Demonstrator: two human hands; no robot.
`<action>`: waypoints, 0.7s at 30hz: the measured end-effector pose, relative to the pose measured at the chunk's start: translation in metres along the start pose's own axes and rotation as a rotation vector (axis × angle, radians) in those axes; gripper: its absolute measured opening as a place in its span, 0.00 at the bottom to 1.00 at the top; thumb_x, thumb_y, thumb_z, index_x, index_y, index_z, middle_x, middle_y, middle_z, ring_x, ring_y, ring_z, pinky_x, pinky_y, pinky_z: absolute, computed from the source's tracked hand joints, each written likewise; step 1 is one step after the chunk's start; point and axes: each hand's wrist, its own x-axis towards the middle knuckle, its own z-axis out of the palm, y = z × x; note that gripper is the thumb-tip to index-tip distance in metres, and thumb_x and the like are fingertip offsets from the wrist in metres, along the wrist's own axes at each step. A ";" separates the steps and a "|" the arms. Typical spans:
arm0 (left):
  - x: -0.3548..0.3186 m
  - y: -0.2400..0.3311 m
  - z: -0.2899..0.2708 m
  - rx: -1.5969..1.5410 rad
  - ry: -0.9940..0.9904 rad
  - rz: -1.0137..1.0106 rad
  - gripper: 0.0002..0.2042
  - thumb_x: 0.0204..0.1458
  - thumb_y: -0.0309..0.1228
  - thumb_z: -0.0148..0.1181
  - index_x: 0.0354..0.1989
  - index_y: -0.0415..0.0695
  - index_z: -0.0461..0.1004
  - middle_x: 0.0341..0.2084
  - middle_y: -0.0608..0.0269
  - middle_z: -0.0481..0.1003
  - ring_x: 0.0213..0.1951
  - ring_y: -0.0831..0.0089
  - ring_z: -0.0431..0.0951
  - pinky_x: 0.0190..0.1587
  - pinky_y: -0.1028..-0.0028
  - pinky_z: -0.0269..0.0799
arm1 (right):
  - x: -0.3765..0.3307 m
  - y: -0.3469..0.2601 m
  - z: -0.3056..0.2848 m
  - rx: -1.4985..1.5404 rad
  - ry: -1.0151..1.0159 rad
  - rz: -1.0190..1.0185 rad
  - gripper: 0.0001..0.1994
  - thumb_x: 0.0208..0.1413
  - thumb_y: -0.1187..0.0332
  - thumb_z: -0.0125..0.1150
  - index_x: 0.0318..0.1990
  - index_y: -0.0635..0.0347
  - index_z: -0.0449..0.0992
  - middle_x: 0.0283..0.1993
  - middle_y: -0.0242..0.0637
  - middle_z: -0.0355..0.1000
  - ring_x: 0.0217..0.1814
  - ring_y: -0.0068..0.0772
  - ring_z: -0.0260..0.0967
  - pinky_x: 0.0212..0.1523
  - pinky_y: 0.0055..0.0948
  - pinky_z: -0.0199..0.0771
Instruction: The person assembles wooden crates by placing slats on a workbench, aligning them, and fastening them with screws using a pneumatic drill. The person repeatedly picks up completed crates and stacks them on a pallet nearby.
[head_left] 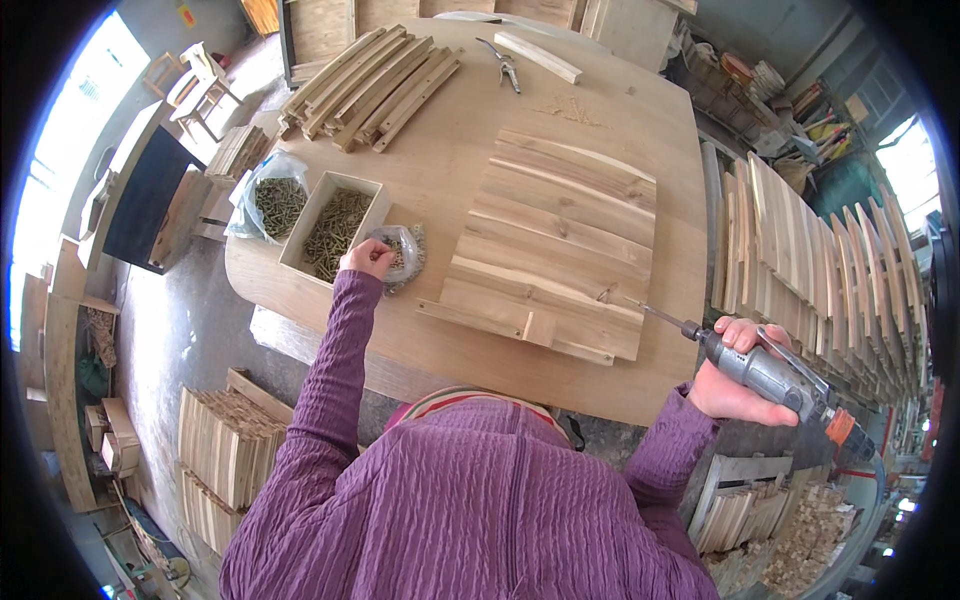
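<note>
The drill point(745, 368) is shiny metal; the panel point(560, 238), smooth wood.

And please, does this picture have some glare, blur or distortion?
Head view: daylight burns out the window at left and shines on the floor. Head view: straight edges bend near the rim, as on the racked panels at right. Head view: the drill in the right hand shows no obvious motion blur.

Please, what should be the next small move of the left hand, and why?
Probably the left hand should lift something small out of the plastic bag and bring it toward the wooden strip along the near edge of the panel. That hand is at the bag, and the right hand holds the drill beside the panel. Whether it already pinches something, I cannot tell.
</note>
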 end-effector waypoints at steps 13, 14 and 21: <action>0.096 0.030 -0.022 -0.569 -0.027 -0.069 0.10 0.50 0.25 0.49 0.39 0.40 0.74 0.22 0.66 0.74 0.17 0.83 0.68 0.20 0.83 0.62 | 0.001 0.003 0.000 0.028 -0.056 -0.013 0.45 0.31 0.24 0.47 0.41 0.61 0.68 0.22 0.32 0.62 0.25 0.26 0.59 0.30 0.28 0.61; 0.111 0.030 -0.022 -0.640 -0.074 -0.113 0.10 0.51 0.25 0.49 0.39 0.39 0.74 0.21 0.67 0.72 0.15 0.84 0.65 0.17 0.84 0.58 | 0.001 0.003 -0.001 0.012 -0.047 -0.019 0.45 0.31 0.24 0.47 0.41 0.61 0.68 0.22 0.31 0.62 0.25 0.26 0.59 0.30 0.28 0.61; 0.204 0.002 -0.025 -0.080 -0.058 -0.120 0.12 0.43 0.29 0.51 0.34 0.43 0.77 0.19 0.62 0.73 0.19 0.71 0.72 0.24 0.74 0.67 | 0.010 0.007 -0.014 -0.061 0.044 -0.061 0.44 0.33 0.24 0.44 0.40 0.61 0.67 0.21 0.32 0.62 0.25 0.26 0.60 0.29 0.27 0.62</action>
